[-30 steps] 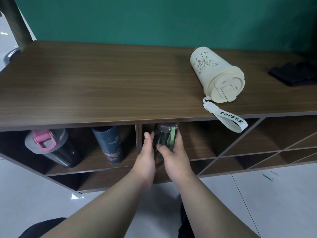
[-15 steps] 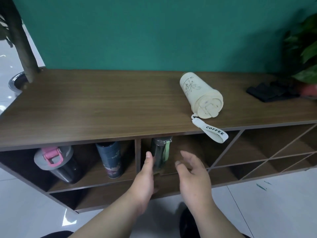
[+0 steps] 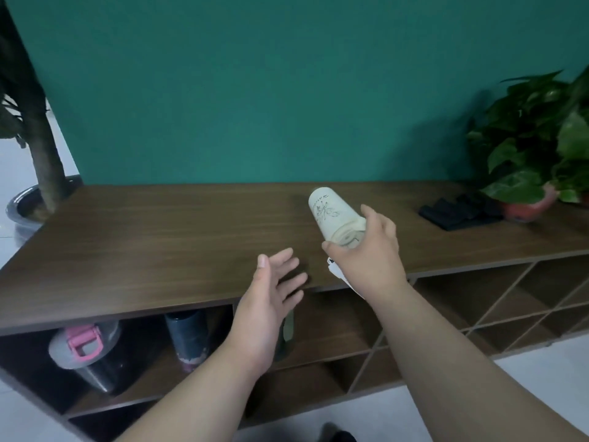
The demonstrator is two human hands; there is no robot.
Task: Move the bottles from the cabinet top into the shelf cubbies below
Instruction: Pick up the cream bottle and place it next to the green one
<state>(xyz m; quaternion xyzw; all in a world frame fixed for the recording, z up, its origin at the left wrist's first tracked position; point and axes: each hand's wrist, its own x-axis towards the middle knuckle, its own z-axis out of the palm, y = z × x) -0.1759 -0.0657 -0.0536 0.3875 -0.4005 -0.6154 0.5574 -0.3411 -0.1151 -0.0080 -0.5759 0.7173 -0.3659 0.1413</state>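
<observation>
A cream bottle (image 3: 328, 212) with a dark drawing lies on its side on the brown cabinet top (image 3: 159, 244), right of centre. My right hand (image 3: 369, 253) is curled around its lid end, thumb on the left and fingers over the top; its white strap (image 3: 334, 269) peeks out under the palm. My left hand (image 3: 274, 291) hovers open over the cabinet's front edge, holding nothing. Below, the left cubby holds a grey bottle with a pink lid (image 3: 83, 349) and a dark blue bottle (image 3: 188, 336). A dark bottle with a green strap (image 3: 287, 330) stands in the adjacent cubby, mostly hidden by my left hand.
A black cloth (image 3: 459, 212) and a leafy plant in a red pot (image 3: 526, 208) sit at the top's right end. A tree trunk (image 3: 41, 138) in a floor pot stands left of the cabinet. Diagonal cubbies (image 3: 510, 307) fill the lower right.
Both hands have let go of the green-strapped bottle in the cubby and risen. My right hand has reached the cream bottle's lid. The view has tilted up.
</observation>
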